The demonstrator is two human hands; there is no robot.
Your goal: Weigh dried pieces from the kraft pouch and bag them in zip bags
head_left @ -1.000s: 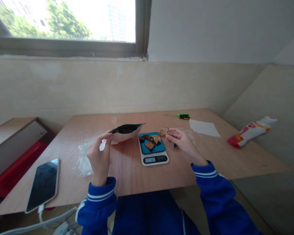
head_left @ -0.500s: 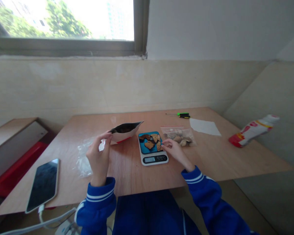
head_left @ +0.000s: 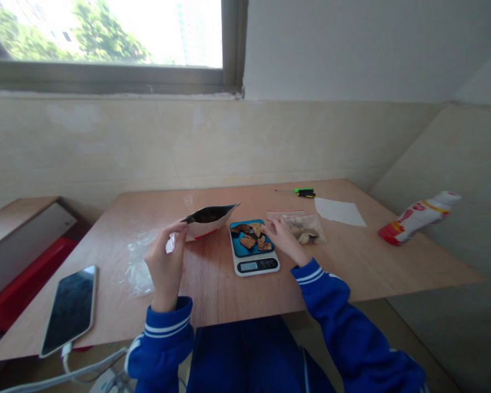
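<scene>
My left hand (head_left: 166,262) pinches the near left edge of an open pouch (head_left: 207,229), pale outside with a bit of red and dark inside. Right of the pouch lies a small white kitchen scale (head_left: 257,266) with a blue platform. Several brown dried pieces (head_left: 247,242), resembling peel, are spread on the platform; the digits on its display are too small to read. Over the platform's upper right edge is my right hand (head_left: 284,238), thumb and fingers closed at a dried piece. Behind that hand lies a zip bag (head_left: 311,229) of pale, rounded dried pieces.
Crumpled clear plastic (head_left: 141,265) lies left of my left hand. Farther left is a phone (head_left: 69,310) with a cable plugged in. Screwdrivers (head_left: 306,193), white paper (head_left: 340,212) and a tilted red-and-white bottle (head_left: 417,219) are to the right. A box (head_left: 33,240) stands beyond the left table edge.
My right hand has moved from the lower right of the platform up to its upper right edge. The left hand still holds the pouch in the same place.
</scene>
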